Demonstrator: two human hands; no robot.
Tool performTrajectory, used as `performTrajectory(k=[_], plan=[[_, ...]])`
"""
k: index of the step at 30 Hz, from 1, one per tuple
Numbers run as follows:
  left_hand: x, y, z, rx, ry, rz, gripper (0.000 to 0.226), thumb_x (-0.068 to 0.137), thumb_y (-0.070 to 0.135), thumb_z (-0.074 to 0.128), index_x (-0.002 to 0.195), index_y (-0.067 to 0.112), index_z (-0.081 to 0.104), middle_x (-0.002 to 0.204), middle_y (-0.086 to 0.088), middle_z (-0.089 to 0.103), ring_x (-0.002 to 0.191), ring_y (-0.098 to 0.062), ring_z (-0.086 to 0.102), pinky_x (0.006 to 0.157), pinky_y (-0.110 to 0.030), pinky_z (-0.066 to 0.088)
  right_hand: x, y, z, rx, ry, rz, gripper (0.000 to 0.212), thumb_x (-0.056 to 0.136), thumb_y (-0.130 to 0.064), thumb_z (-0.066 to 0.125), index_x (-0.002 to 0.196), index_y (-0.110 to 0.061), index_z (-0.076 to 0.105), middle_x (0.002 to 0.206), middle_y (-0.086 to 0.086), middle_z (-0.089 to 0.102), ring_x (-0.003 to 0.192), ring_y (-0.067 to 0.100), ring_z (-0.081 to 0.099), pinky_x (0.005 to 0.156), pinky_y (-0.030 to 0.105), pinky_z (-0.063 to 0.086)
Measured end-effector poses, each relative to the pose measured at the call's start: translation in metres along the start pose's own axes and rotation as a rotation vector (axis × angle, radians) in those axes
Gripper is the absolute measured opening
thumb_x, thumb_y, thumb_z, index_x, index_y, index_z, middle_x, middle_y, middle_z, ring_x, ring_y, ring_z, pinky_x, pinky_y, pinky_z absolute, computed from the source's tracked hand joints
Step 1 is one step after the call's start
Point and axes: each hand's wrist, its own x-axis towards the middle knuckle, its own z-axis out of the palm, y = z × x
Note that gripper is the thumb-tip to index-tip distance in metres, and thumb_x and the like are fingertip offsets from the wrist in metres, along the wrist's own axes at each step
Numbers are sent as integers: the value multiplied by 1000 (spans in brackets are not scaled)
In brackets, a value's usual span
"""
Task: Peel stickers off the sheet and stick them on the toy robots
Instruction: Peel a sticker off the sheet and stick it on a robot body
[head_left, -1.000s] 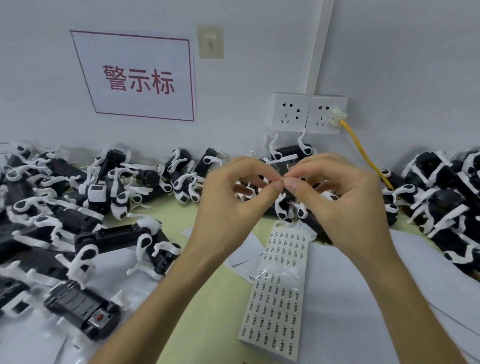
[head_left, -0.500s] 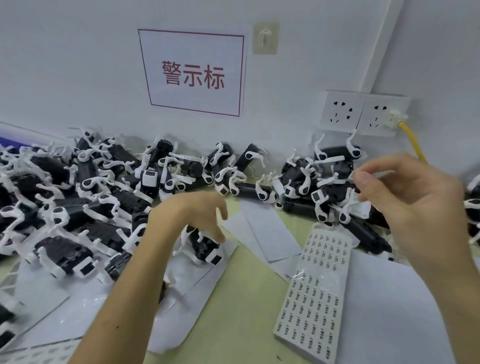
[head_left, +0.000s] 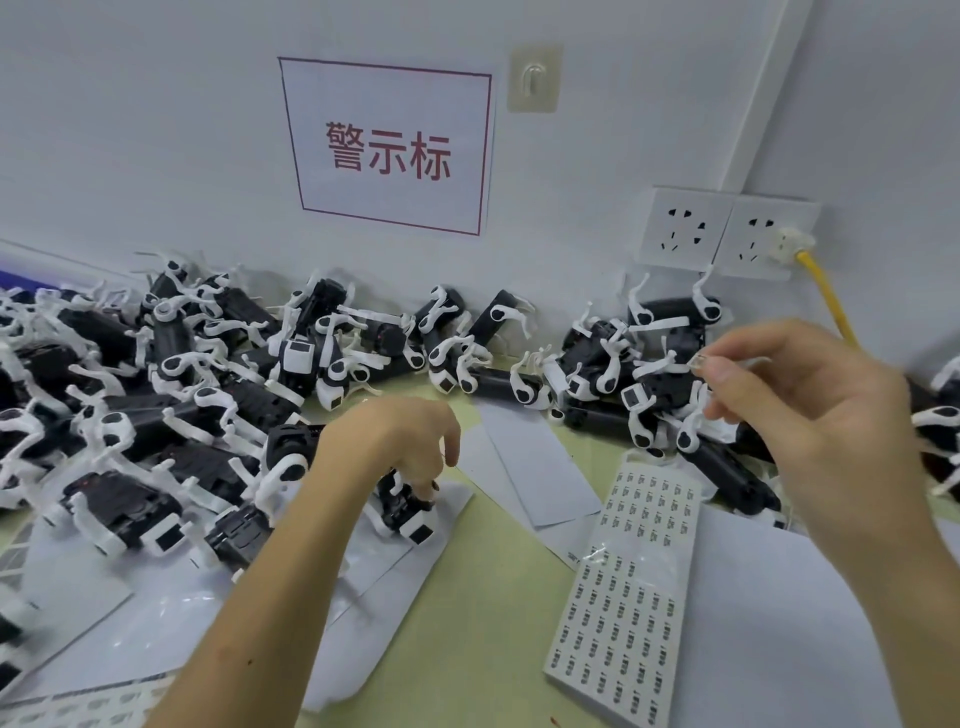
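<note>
From the head camera, the right hand (head_left: 810, 415) is raised at the right, above the table (head_left: 488, 613); its thumb and forefinger are pressed together on a small pale sticker (head_left: 696, 360), pinched at their tips, while the other fingers curl loosely beneath; the sticker is clear of any toy, in front of the cluster of robots (head_left: 649, 374) lying against the wall.

The left hand (head_left: 395, 447) is low at the centre, palm down; its fingers curl down round the top of a toy robot (head_left: 410, 517), the fingertips touching the black body, the thumb pointing down just beside it and not plainly on it; how firm the hold is cannot be told; this robot lies on a white paper (head_left: 156, 623), its white end towards the camera.

The sticker sheet (head_left: 639, 587) lies flat on the table between the two forearms, nearer the right one, below the right hand and well apart from the robot under the left; rows of small printed labels cover it.

A heap of toy robots (head_left: 182, 389), black with white legs, fills the left side up to the wall; blank backing sheets (head_left: 530, 467) lie between the left hand and the sticker sheet; on the wall hang a sign (head_left: 389, 145) with red characters and a double socket (head_left: 727, 234) with a yellow cable (head_left: 826, 296) plugged in.
</note>
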Motion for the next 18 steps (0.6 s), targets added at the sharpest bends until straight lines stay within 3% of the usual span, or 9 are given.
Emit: performTrajectory(k=[3, 6, 9, 12, 15, 18], plan=[[-1, -1, 0, -20, 44, 43, 36, 91, 5, 67, 116, 31, 62, 112, 6, 67, 97, -20, 70, 76, -31, 58, 1, 0, 0, 11, -4, 7, 15, 93, -9, 71, 89, -24, 72, 81, -8, 71, 66, 13, 66, 68, 18, 53], [-8, -2, -9, -189, 219, 163, 34, 95, 3, 62, 114, 31, 63, 108, 8, 65, 93, -10, 64, 74, -27, 55, 1, 0, 0, 13, 2, 12, 16, 94, -8, 70, 89, -23, 72, 80, -5, 71, 65, 11, 65, 68, 17, 52], [-17, 3, -20, -529, 507, 280, 31, 95, 1, 64, 106, 31, 67, 99, 7, 67, 74, -11, 62, 63, -22, 48, 1, 1, 0, 33, 7, 26, 15, 95, -8, 67, 93, -23, 72, 86, 2, 72, 66, 11, 66, 67, 17, 52], [-27, 16, -26, -1046, 694, 384, 29, 96, -4, 63, 106, 22, 71, 98, -3, 70, 72, -22, 70, 68, -29, 60, 2, 1, 0, 40, 17, 44, 15, 96, -10, 66, 100, -24, 70, 90, 4, 72, 67, 14, 67, 67, 19, 53], [-32, 27, -27, -1463, 654, 558, 31, 99, -10, 56, 113, 14, 69, 95, -13, 65, 86, -25, 73, 90, -37, 62, 3, 4, 1, 27, 35, 136, 15, 99, -15, 62, 108, -26, 66, 91, 2, 76, 67, 16, 70, 64, 21, 54], [-34, 42, -25, -1731, 514, 746, 35, 99, -11, 51, 127, 6, 61, 90, -11, 67, 86, -18, 72, 90, -30, 59, 5, 10, 5, 69, -45, 393, 23, 101, -35, 55, 123, -29, 58, 96, -2, 79, 76, 22, 76, 72, 35, 57]])
